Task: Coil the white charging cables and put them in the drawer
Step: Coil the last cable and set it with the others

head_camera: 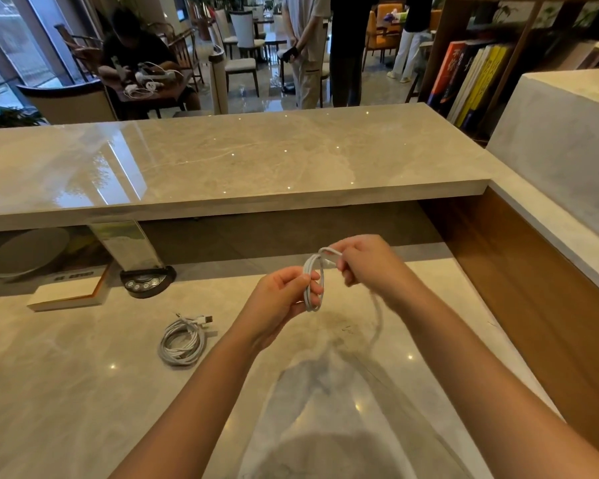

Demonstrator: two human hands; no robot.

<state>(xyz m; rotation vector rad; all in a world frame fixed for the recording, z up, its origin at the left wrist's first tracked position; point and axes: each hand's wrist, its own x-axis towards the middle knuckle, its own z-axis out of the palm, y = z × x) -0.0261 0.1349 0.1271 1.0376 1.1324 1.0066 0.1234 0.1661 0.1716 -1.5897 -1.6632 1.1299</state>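
Note:
A white charging cable (313, 283) hangs in a few small loops between both hands, above the lower marble desk. My left hand (281, 299) pinches the loops on their left side. My right hand (367, 261) grips the top of the loops, and the cable's loose tail drops blurred below it toward the desk. A second white cable (182, 342) lies coiled flat on the desk to the left, its plugs sticking out at the top. No drawer is in view.
A raised marble counter (222, 160) runs across in front. Under it stand a clear sign holder (127, 243), a dark round base (147, 280) and a white book (66, 293). A wood side panel (533, 305) closes the right. People and chairs are beyond.

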